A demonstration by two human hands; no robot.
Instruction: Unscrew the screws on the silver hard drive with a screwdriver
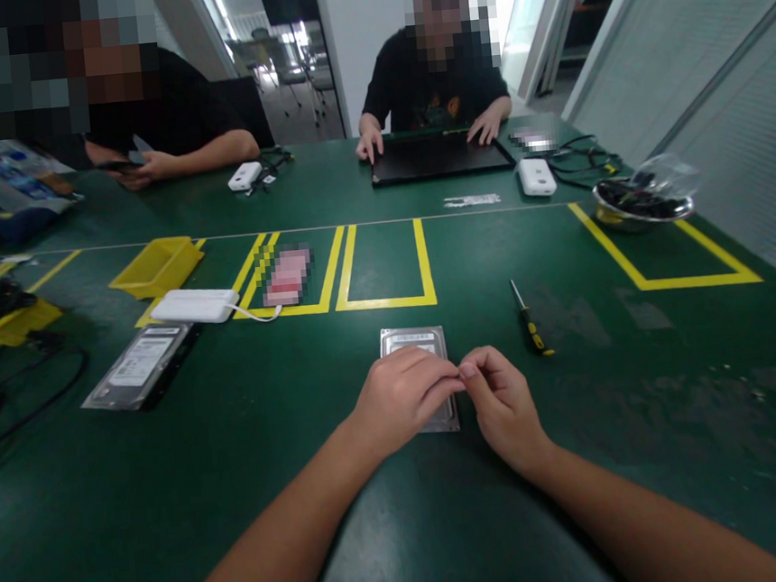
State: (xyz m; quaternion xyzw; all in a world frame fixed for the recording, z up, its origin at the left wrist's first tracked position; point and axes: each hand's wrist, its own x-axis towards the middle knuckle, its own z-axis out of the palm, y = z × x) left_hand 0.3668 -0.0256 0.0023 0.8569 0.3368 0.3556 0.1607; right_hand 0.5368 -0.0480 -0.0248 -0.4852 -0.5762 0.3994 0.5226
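Observation:
A silver hard drive (444,419) with a white label lies flat on the green table (296,480), partly covered by my hands. My left hand (411,393) is over the drive, its fingers pinched together and pointing right. Just right of the drive, my right hand (502,399) is also closed in a pinch, and the fingertips of both hands meet. Whatever they hold, if anything, is too small or hidden to make out. A screwdriver (531,326) with a black and yellow handle rests to the right of my hands.
On the left lie a bagged hard drive (140,362), a white power bank (192,305) cabled to a phone (288,277), and a yellow bin (158,266). A metal bowl (643,214) stands at the right. Across the table, one person (438,87) touches a black panel (440,155); another (189,118) holds a phone.

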